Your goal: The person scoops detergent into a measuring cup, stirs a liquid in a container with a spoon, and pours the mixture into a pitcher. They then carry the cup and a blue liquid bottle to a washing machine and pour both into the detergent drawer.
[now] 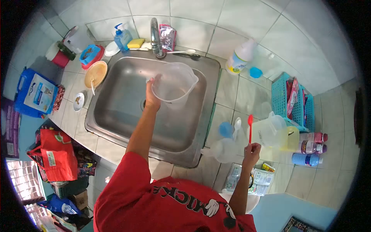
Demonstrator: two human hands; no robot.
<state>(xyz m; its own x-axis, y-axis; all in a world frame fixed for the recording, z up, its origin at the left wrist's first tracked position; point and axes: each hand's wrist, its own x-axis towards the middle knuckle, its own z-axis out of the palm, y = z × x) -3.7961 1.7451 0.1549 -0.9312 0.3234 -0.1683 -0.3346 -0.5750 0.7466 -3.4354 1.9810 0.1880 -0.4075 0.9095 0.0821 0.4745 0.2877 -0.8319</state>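
Note:
My left hand point(152, 96) is closed on the side of a translucent plastic jug point(176, 83) with a pouring spout, held over the steel sink point(116, 100) below the faucet point(155, 38). My right hand point(251, 154) grips a slim red utensil point(250, 125), upright above the counter right of the sink; its exact kind is hard to tell. Close to that hand are a large clear pitcher point(266, 131), a white spoon point(237, 125), a blue cup-like piece point(225, 130) and a cloudy plastic container point(224, 150).
Left of the sink are a plate with a fork point(96, 74), a small bowl point(79, 101) and a blue pump bottle point(122, 38). A white bottle point(240, 58), a teal basket point(280, 96) and several small bottles point(307, 159) line the right. Packets point(262, 178) lie near my right forearm.

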